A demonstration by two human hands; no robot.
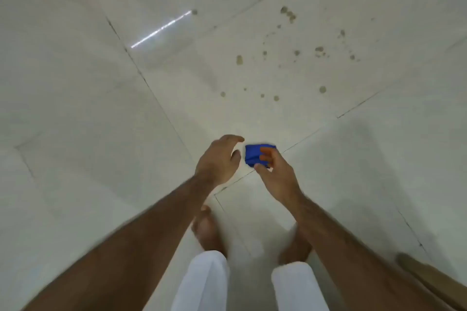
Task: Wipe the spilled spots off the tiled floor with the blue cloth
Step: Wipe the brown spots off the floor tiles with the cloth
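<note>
A small folded blue cloth (254, 154) is held in front of me above the floor, pinched by the fingers and thumb of my right hand (276, 171). My left hand (219, 159) hovers just left of the cloth with fingers relaxed and slightly curved, not touching it. Several brownish spilled spots (288, 14) are scattered over the pale tiled floor (101, 83) ahead and to the right, the nearest ones (276, 98) a short way beyond the cloth.
My bare feet (206, 230) and white trouser legs (202, 283) stand on the tiles below my hands. A brown wooden edge (429, 278) shows at the bottom right corner. A bright light streak reflects on the floor at upper left.
</note>
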